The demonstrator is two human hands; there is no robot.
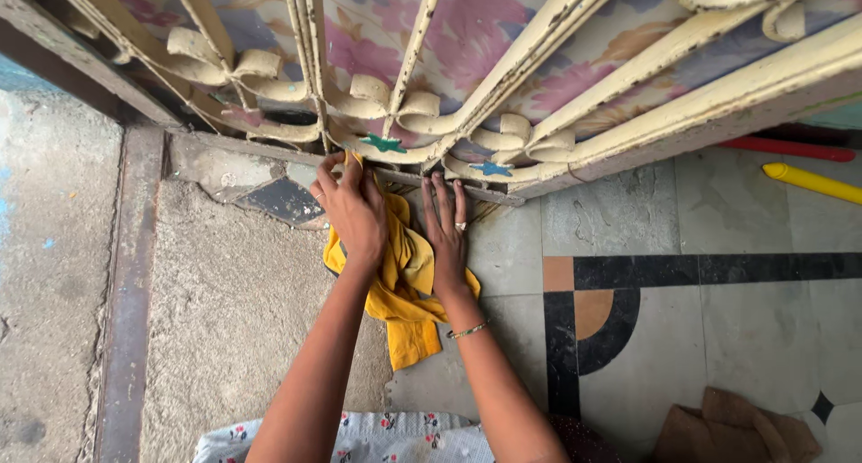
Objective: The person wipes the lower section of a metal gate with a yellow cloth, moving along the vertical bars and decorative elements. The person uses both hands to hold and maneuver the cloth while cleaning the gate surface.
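Nearest cam: lap in white floral-print fabric at bottom edge, both forearms reaching fwd from it.

Obs:
- Left hand closed on a bunch of crumpled mustard-yellow cotton cloth, fingers curled over top, pressing it vs. bottom rail of cream-painted wrought-iron gate w/ scrollwork. Paint chipped, rust spots showing.
- Right hand open, fingers flat and spread, fingertips at gate's lower edge, palm lying on the cloth. Ring on one finger, thin bangle at wrist. Grips nothing.
- Cloth: mostly on floor betw./under the two hands, tail trailing back toward the lap; upper end bunched up at the rail under left hand.
- Two small teal star ornaments on rail, one just above left hand, other above right.
- Floor: rough grey concrete to left, marble tiles w/ black and orange inlay to right. Brown folded rag bottom right, well apart. Yellow plastic rod and red rod by gate, far right.

Judgement: step in hand appears to be wiping gate's lowest rail, left hand working, right bracing. Next move prob. calls for sliding the bunched cloth along rail and into scroll curls; needs firm grip, cloth kept off rust flakes and snag edges.
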